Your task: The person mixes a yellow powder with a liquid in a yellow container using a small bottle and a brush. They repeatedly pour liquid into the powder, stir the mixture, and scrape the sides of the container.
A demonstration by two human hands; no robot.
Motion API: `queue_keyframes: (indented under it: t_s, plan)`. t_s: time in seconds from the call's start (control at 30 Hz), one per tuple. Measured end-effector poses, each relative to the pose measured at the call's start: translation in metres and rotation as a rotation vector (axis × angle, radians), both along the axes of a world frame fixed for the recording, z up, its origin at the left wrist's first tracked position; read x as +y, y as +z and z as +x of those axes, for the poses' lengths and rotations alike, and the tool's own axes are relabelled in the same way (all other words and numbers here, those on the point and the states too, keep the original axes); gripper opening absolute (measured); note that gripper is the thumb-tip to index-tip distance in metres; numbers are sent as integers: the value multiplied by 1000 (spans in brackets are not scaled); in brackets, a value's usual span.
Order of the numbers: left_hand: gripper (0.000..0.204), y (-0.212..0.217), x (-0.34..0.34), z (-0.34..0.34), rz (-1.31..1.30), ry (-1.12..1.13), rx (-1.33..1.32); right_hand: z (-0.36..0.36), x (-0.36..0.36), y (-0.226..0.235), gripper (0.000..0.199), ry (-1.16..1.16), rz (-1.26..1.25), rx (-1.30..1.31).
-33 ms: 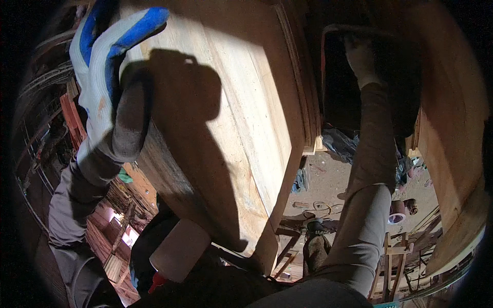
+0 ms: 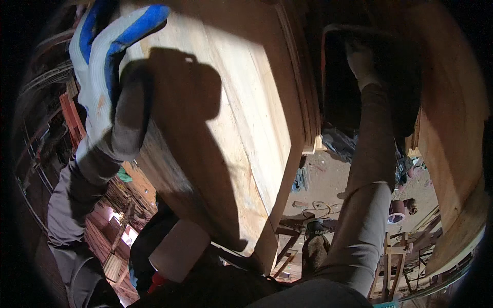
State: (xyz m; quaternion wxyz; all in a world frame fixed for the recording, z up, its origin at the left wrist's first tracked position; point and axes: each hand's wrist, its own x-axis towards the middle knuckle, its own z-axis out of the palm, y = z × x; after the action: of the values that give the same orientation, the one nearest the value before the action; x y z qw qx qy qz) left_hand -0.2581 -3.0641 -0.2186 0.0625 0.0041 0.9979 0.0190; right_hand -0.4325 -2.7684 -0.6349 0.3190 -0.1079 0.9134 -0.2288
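My left hand (image 2: 102,77), in a white glove with blue-coated fingers, is at the left edge of a large pale wooden panel (image 2: 251,113). Its fingers are apart, one stretched over the wood, and part of the hand lies in shadow. On the right, my right hand (image 2: 363,66) reaches into a dark container (image 2: 339,102) with a reddish rim edge. Shade hides its fingertips and whatever they may touch. Close to my body, a whitish bottle (image 2: 181,250) with a red cap tilts with its cap end down.
A second curved wooden panel (image 2: 452,133) stands at the far right. Black plastic (image 2: 339,146), a tape roll (image 2: 396,212) and a small wooden frame (image 2: 395,251) are on the dirt floor. Reddish wood strips (image 2: 72,118) and scraps lie at the left.
My right hand has shifted very slightly inside the dark container. My left hand and the panel look almost the same.
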Motion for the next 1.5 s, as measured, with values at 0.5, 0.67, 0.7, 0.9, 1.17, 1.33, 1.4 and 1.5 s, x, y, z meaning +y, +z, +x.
queue_keyframes:
  t_s: [0.5,0.67,0.7,0.9,1.17,1.33,1.4,1.5]
  plan:
    - [72,-7,-2,13,-37,1,46,11,118,85,28,574,279,171]
    - [69,-7,-4,10,-62,24,61,-21,40,61,28,581,141,341]
    - [70,-8,4,7,-44,54,14,-21,18,19,29,517,56,235]
    - [83,-7,6,2,-28,75,-30,45,-24,-108,34,691,270,476]
    - [81,-6,9,-7,-48,28,-21,50,-1,-104,38,762,386,-31]
    - [78,2,-10,9,-51,22,-49,20,52,-14,37,798,487,-227]
    - [77,-7,-20,5,-19,-2,-42,-5,109,-10,37,680,440,-231]
    - [76,3,-12,10,-44,8,-59,-9,116,-11,42,660,449,-203]
